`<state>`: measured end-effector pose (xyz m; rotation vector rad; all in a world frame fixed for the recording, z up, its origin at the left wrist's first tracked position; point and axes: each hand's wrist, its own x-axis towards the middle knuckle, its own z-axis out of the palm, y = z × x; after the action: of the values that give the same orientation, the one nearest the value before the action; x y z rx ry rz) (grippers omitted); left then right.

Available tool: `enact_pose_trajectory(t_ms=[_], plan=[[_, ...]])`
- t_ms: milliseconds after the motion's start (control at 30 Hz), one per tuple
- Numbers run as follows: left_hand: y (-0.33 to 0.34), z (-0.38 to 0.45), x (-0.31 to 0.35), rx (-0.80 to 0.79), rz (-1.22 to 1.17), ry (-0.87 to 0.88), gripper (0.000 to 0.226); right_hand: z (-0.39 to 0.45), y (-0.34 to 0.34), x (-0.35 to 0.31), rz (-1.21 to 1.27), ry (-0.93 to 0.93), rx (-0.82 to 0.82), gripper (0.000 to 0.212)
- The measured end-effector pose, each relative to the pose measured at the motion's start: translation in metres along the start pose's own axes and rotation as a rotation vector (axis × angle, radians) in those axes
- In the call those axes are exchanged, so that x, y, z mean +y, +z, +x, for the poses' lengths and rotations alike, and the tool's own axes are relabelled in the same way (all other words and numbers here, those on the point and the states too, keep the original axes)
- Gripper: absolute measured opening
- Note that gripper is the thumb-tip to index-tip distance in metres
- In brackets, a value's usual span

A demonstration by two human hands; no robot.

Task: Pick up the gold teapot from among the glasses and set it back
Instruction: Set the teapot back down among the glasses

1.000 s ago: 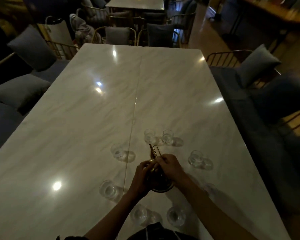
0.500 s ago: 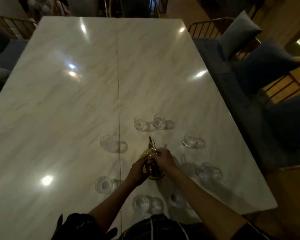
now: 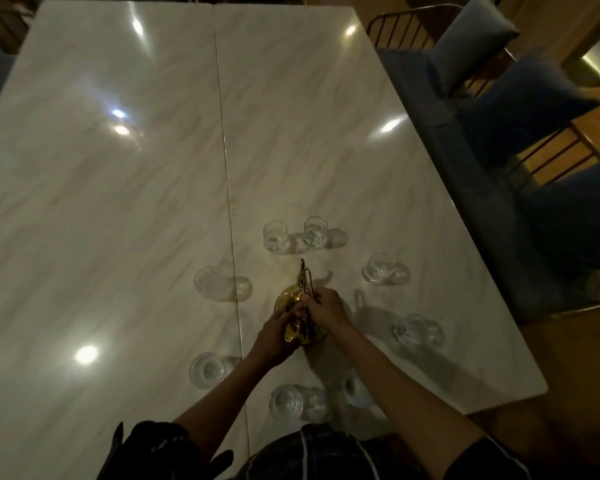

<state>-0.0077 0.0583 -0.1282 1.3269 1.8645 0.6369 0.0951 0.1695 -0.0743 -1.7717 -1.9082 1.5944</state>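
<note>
Gold teapot sits mid-ring among the glasses, near edge of the marble table, just right of the table seam. Spout and wire handle point to the far side. Both hands on it: right hand closed around the wire handle at the top, left hand cupped against the pot's near-left side. Cannot tell if the base is touching the table or just off it; shadow to the right is unclear.

Glasses around it: two far glasses side by side, one far-left glass, two right glasses well apart from each other, near-left glass, two near glasses partly under the forearms.

Step, as a judgement: grasp phase, pot secured, lift or set-down about to follow. Next move calls for a straight vertical motion, pot kept level, forearms clear of the near glasses, then a return to the same gap in the ring. Risk: an elbow knocks the near glasses.
</note>
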Motion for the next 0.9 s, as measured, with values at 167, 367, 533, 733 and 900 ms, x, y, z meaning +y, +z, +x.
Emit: enact_pose_trajectory(t_ms=[167, 367, 533, 733, 900], plan=[[-0.001, -0.003, 0.0, -0.007, 0.041, -0.02, 0.091, -0.001, -0.007, -0.01, -0.048, -0.003, 0.0, 0.023], [0.0, -0.005, 0.013, -0.021, 0.02, -0.068, 0.09, 0.004, -0.016, -0.014, -0.135, -0.004, -0.055, 0.012], [0.004, -0.012, 0.031, -0.025, -0.003, -0.113, 0.084, 0.005, -0.024, -0.02, -0.228, -0.044, -0.069, 0.022], [0.012, -0.013, 0.061, -0.035, -0.103, -0.246, 0.081, 0.003, -0.038, -0.019, -0.288, -0.07, -0.065, 0.023], [0.02, -0.02, 0.084, 0.003, -0.147, -0.326, 0.083, -0.002, -0.05, -0.021, -0.342, -0.104, -0.103, 0.029]])
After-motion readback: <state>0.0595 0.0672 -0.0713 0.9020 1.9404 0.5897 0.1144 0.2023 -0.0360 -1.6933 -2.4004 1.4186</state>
